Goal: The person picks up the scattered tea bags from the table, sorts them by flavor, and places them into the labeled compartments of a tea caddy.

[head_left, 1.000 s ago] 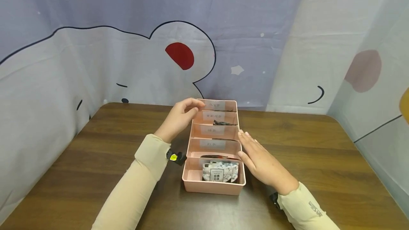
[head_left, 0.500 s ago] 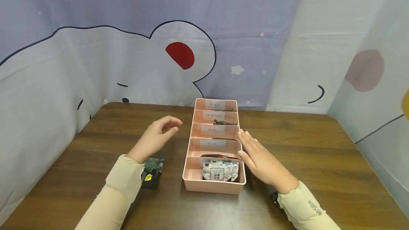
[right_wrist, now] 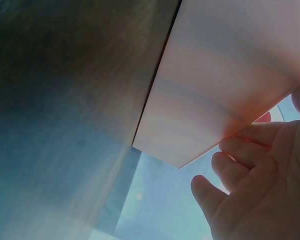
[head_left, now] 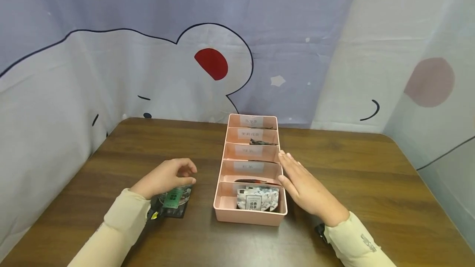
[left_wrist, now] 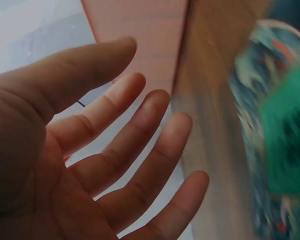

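Observation:
A long pink divided box [head_left: 249,218] stands on the table, with labelled dividers. White patterned sachets [head_left: 256,199] lie in its nearest compartment; dark sachet edges [head_left: 256,181] show farther back. Left of the box, my left hand [head_left: 167,178] hovers with loosely bent fingers over a dark sachet with a green label [head_left: 173,198], partly hidden beneath hand and wrist. In the left wrist view the fingers are spread and hold nothing, with the green-labelled sachet [left_wrist: 285,135] off to the right. My right hand [head_left: 309,190], fingers straight, rests its fingertips against the box's right side.
The brown wooden table [head_left: 375,201] extends around the box on both sides. Behind it hangs a printed curtain [head_left: 289,52], close to the table's far edge. Another stretch of curtain [head_left: 44,143] borders the left side.
My left hand has drawn back from the box's far left rim, moving left and nearer, over the green-labelled sachet, which has come into view. The right hand stays against the box.

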`<action>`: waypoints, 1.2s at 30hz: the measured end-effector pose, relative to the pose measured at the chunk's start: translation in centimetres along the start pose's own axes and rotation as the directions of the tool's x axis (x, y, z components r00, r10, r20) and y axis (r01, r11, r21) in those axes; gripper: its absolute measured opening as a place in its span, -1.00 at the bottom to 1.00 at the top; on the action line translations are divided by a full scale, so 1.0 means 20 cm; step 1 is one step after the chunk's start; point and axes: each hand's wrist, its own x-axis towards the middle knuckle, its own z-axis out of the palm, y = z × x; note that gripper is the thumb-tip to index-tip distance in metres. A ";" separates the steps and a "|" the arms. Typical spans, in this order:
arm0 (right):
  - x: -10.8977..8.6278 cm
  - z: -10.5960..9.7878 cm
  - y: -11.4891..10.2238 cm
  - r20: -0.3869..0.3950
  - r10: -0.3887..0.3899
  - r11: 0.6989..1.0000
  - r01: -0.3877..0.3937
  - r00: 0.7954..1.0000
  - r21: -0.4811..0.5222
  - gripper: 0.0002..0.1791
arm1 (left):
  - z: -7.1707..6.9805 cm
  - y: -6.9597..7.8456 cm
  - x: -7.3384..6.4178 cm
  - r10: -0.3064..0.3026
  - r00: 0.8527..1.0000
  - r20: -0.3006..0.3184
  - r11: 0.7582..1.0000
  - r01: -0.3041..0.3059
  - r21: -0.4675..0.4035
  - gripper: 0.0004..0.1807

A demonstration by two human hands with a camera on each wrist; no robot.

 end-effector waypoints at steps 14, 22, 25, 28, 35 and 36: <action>-0.01 0.01 0.00 -0.003 0.009 1.000 -0.009 1.000 0.008 -0.33 | -0.04 -0.07 -0.13 -0.099 0.993 0.059 0.987 0.090 0.132 -0.52; 0.00 0.00 -0.01 -0.002 0.003 1.000 -0.003 1.000 -0.005 -0.33 | -0.04 -0.08 -0.16 -0.081 0.995 0.062 0.980 0.069 0.186 -0.40; 0.00 0.00 -0.01 -0.003 -0.003 1.000 0.002 1.000 -0.011 -0.33 | -0.04 -0.09 -0.17 -0.102 0.993 0.057 0.973 0.088 0.212 -0.39; 0.00 0.00 -0.01 -0.011 -0.008 1.000 0.007 1.000 -0.025 -0.33 | -0.04 -0.09 -0.17 -0.124 0.991 0.057 0.969 0.109 0.220 -0.36; -0.01 0.01 -0.01 -0.017 -0.006 0.998 0.005 1.000 -0.057 -0.34 | -0.04 -0.08 -0.18 -0.165 0.984 0.071 0.962 0.145 0.231 -0.28; -0.01 0.01 -0.01 -0.017 -0.006 0.998 0.005 1.000 -0.060 -0.34 | -0.04 -0.08 -0.18 -0.164 0.984 0.070 0.962 0.143 0.234 -0.27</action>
